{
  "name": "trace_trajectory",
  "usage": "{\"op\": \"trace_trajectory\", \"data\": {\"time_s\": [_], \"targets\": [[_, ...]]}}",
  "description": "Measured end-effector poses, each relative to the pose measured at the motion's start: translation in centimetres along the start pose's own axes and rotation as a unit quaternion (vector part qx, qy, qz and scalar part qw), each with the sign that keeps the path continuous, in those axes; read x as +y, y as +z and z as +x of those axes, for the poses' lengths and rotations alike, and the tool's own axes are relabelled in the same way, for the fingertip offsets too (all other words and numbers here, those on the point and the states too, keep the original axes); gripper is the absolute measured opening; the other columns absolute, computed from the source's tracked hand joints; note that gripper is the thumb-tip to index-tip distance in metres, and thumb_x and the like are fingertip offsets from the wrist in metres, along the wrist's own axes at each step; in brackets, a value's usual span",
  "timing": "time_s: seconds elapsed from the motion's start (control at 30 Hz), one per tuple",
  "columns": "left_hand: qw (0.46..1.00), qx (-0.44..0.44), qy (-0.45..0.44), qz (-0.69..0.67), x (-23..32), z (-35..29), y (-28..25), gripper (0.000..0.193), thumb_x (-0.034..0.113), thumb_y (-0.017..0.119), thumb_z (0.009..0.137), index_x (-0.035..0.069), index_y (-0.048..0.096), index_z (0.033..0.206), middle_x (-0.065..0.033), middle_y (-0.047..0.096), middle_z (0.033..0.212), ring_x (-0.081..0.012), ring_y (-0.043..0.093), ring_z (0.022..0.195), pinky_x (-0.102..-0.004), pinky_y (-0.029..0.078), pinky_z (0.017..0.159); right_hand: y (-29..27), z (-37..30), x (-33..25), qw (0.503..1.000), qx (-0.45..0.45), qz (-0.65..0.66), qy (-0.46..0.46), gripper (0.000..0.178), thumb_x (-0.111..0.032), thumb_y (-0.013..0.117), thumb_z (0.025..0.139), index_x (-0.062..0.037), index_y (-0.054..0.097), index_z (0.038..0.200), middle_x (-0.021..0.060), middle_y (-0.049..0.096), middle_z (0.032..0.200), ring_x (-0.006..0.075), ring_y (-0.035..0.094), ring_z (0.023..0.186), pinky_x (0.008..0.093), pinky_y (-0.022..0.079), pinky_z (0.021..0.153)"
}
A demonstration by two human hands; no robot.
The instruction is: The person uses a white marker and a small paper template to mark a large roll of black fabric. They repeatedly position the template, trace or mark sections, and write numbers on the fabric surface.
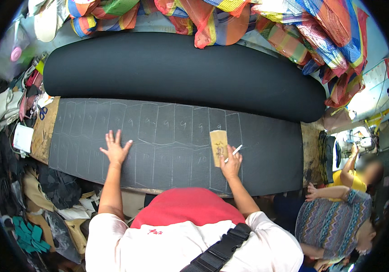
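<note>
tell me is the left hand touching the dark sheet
Touching: the head view shows the left hand lying flat, fingers spread, on the dark sheet.

My bench (45,131) carries a dark sheet (267,158) (chalked with outlines), a black roll (181,72) and a template (218,146).

sheet (167,145): matt dark cloth-like | template (218,146): tan card | roll (181,72): matt black foam-like

A sheet (267,158) lay flat on the table (44,131), with a roll (181,72) behind it. On the sheet, a card (218,146) sat just left of the pen (233,153), bags (294,31) hanging behind the roll.
</note>
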State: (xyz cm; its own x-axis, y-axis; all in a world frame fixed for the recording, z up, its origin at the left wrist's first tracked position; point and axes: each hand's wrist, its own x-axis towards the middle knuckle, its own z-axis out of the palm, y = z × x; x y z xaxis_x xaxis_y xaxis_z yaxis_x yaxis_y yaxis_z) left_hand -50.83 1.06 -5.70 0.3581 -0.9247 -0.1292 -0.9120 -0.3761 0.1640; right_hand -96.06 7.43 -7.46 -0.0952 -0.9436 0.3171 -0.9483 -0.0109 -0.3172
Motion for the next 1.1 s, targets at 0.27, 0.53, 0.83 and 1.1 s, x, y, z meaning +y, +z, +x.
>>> {"op": "trace_trajectory", "data": {"time_s": [0.27, 0.53, 0.83, 1.1], "targets": [[0.995, 0.023, -0.094, -0.008, -9.3, 8.4, -2.6, 0.078, 0.064, 0.055, 0.076, 0.03, 0.03, 0.141, -0.0086, 0.015, 0.151, -0.031, 0.008, 0.14, -0.0752, 0.011, 0.095, 1.8, -0.5, -2.5, 0.969, 0.043, -0.151, 0.193, 0.053, -0.013, 0.056, 0.079, -0.0103, 0.042, 0.129, 0.0126, 0.055, 0.121, 0.0287, 0.046, 0.12, 0.0553, 0.029, 0.097], [0.971, 0.014, 0.238, -0.015, -0.3, 5.4, 1.2, 0.057, 0.039, 0.058, 0.082, 0.019, 0.042, 0.133, -0.0183, 0.022, 0.147, -0.0393, 0.014, 0.137, -0.0713, 0.014, 0.098, 2.1, -0.4, -2.7, 0.95, 0.096, -0.175, 0.24, 0.039, -0.016, 0.053, 0.082, -0.0102, 0.049, 0.121, 0.0124, 0.057, 0.116, 0.0274, 0.051, 0.111, 0.0498, 0.034, 0.093], [0.806, -0.101, 0.583, -0.011, 8.6, 0.2, 1.5, 0.06, 0.053, 0.05, 0.083, 0.022, 0.042, 0.134, -0.0051, 0.023, 0.149, -0.0274, 0.015, 0.139, -0.0688, 0.01, 0.101, 2.0, 0.0, -2.8, 0.944, 0.1, -0.169, 0.265, 0.038, -0.016, 0.052, 0.081, -0.0103, 0.05, 0.118, 0.0103, 0.056, 0.118, 0.0261, 0.051, 0.11, 0.0466, 0.033, 0.094], [1.0, 0.012, 0.01, 0.011, -1.4, 12.6, -1.9, 0.061, 0.057, 0.034, 0.09, 0.026, 0.027, 0.142, -0.0039, 0.015, 0.152, -0.0275, 0.009, 0.14, -0.0753, 0.009, 0.096, 1.9, -0.1, -2.8, 0.948, 0.099, -0.159, 0.258, 0.037, -0.013, 0.053, 0.08, -0.0119, 0.051, 0.117, 0.0067, 0.056, 0.116, 0.0237, 0.051, 0.108, 0.0448, 0.034, 0.091]]}}
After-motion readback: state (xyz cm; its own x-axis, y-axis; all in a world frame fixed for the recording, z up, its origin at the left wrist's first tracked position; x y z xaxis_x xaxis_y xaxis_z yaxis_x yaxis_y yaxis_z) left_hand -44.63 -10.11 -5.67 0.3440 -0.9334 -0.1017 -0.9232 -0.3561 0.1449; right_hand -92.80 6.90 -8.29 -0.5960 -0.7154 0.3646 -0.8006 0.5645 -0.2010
